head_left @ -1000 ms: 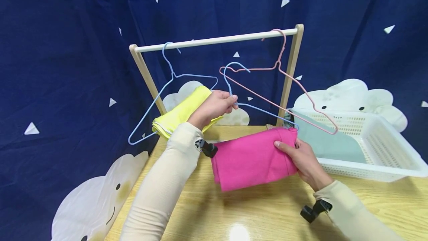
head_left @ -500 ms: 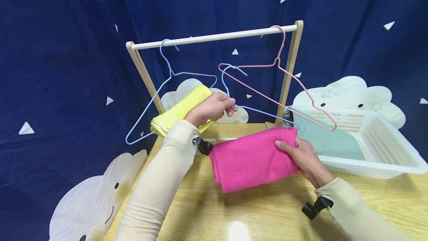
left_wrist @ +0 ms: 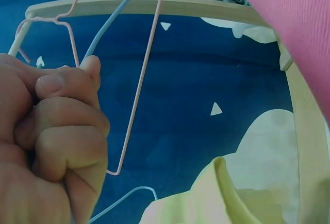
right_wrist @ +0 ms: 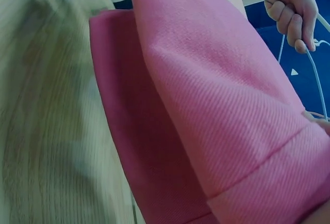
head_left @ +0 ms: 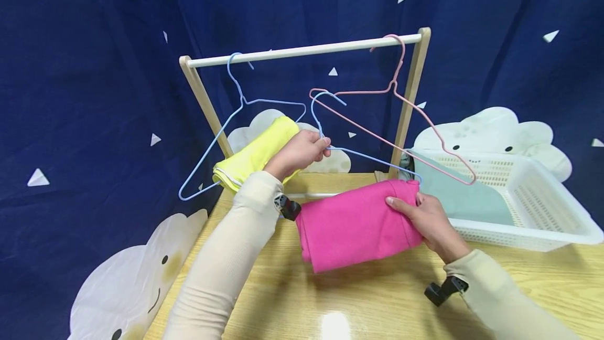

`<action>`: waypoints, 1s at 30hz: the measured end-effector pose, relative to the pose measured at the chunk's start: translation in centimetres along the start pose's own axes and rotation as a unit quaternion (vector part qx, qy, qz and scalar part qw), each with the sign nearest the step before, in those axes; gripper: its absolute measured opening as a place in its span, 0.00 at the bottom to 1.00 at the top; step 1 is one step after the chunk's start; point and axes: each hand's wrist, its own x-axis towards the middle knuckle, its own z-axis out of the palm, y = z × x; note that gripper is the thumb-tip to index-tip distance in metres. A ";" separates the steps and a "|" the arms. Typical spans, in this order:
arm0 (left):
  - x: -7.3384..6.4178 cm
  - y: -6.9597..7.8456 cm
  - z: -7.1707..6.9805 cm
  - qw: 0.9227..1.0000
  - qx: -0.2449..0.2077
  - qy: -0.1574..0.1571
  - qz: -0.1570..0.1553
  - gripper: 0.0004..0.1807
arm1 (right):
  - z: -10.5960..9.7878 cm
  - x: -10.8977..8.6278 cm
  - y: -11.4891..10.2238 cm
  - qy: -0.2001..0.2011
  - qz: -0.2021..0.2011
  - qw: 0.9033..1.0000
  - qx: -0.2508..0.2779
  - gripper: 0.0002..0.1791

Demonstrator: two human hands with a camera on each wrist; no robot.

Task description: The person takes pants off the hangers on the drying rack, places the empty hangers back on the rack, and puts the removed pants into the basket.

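Observation:
My left hand (head_left: 302, 152) grips a blue wire clothes hanger (head_left: 368, 156) at the neck below its hook; in the left wrist view the curled fingers (left_wrist: 72, 110) wrap it. A folded bright pink cloth (head_left: 354, 227) hangs over the hanger's lower part, which it hides, and is held up over the table. My right hand (head_left: 431, 224) pinches the cloth's right end, thumb in front and the other fingers behind. In the right wrist view the cloth (right_wrist: 221, 100) fills most of the picture, its two layers hanging apart. The hanger's hook is free, below the rail.
Behind stands a rack with a white rail (head_left: 302, 52). On it hang another blue hanger (head_left: 203, 159) bearing a yellow cloth (head_left: 257, 156), and a bare pink hanger (head_left: 358, 125) at right. A white basket (head_left: 524, 240) holding a grey-green cloth (head_left: 472, 201) stands on the table (head_left: 377, 303).
Both hands keep their holds. My left hand and the hanger's hook have shifted slightly left and the hook sits a little lower against the rack; the pink cloth has hardly moved.

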 end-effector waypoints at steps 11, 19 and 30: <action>0.0 -0.4 0.6 1.000 0.016 -0.007 0.013 0.21 | -0.2 -0.1 -0.2 -0.018 0.013 1.000 0.007 0.09; 0.2 -0.5 0.7 1.000 0.015 0.001 0.011 0.22 | -0.3 0.0 -0.1 -0.029 0.001 0.999 0.018 0.07; -0.1 -0.6 0.3 1.000 0.017 0.003 0.004 0.21 | -0.2 0.2 -0.7 -0.054 -0.013 0.998 -0.003 0.16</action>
